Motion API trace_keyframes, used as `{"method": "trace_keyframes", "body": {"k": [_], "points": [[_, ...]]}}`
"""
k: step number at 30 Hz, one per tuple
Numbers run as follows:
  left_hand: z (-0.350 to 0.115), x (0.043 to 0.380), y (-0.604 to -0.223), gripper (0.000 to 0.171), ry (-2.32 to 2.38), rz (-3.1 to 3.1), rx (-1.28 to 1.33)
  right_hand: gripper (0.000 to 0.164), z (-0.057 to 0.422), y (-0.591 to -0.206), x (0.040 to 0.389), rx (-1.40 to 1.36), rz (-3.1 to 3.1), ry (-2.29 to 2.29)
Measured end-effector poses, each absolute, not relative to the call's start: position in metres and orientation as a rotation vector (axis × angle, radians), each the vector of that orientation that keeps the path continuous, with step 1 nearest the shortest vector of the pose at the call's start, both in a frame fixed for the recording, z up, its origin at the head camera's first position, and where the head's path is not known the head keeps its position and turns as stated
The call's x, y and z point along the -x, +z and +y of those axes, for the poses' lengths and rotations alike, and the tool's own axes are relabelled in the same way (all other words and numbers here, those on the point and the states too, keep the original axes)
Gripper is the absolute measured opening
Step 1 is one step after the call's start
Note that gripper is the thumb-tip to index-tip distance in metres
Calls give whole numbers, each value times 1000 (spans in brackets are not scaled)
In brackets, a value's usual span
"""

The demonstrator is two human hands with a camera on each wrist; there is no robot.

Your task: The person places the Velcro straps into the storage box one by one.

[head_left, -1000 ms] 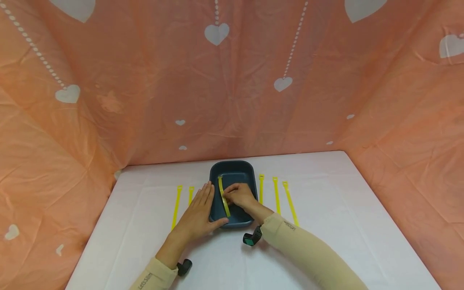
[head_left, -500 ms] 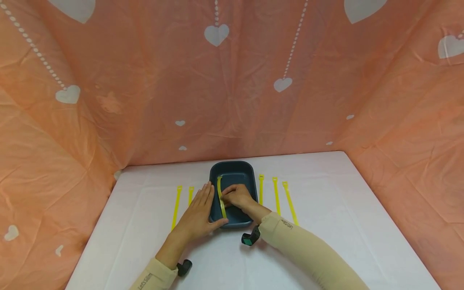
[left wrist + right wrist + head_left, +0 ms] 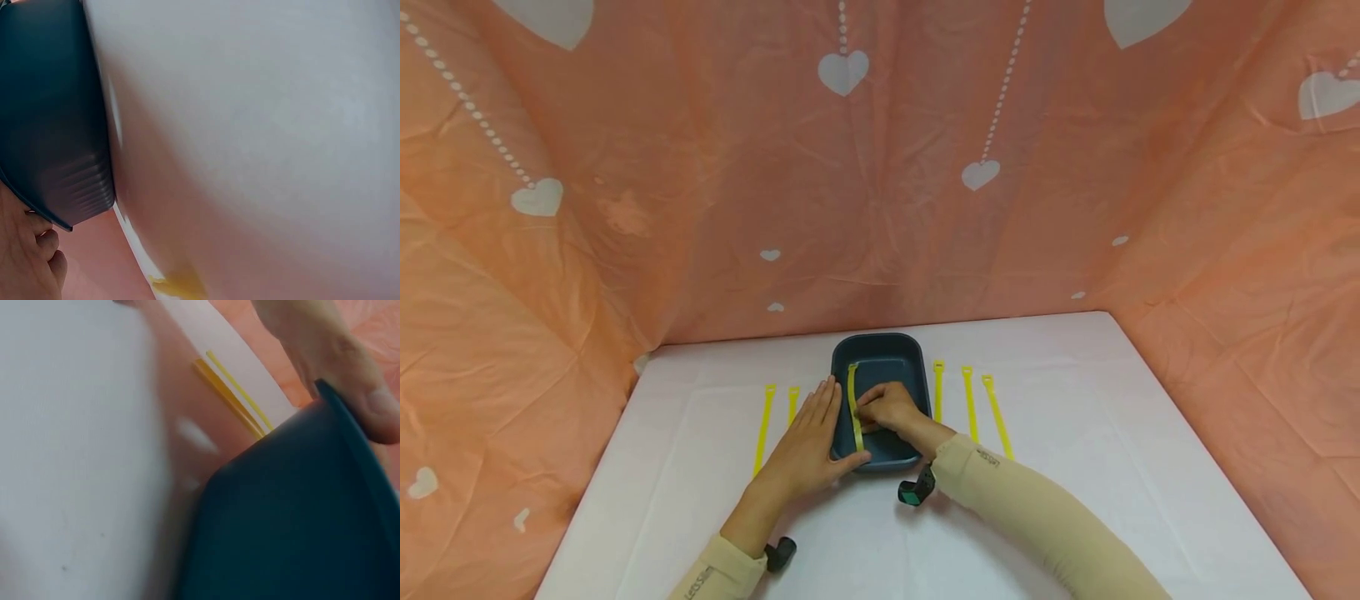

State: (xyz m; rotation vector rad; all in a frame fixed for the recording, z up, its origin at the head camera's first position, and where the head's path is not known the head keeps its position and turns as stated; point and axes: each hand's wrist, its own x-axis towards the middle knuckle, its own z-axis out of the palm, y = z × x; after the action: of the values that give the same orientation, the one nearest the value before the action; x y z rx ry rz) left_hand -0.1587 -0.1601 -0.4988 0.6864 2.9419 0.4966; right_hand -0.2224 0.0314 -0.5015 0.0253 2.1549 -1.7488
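Head: yellow strip [image 3: 852, 392], rounded tray [image 3: 887, 346]

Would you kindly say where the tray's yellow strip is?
In the head view, the yellow strip is inside the tray, along its left side, touching the right hand.

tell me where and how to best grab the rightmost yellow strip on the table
The rightmost yellow strip is probably best pinched across its narrow width near the wider far end, from above and slightly from the right: it looks flat on the table, its visible near end meets the right sleeve in the head view, and a neighbouring strip lies to its left.
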Motion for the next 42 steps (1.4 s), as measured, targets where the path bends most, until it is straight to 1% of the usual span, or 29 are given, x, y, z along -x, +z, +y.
{"method": "trace_keyframes", "body": {"k": [42], "points": [[-160, 159, -498, 119, 472, 2933, -685, 9, 28, -504, 224, 27, 2142, -1739]]}}
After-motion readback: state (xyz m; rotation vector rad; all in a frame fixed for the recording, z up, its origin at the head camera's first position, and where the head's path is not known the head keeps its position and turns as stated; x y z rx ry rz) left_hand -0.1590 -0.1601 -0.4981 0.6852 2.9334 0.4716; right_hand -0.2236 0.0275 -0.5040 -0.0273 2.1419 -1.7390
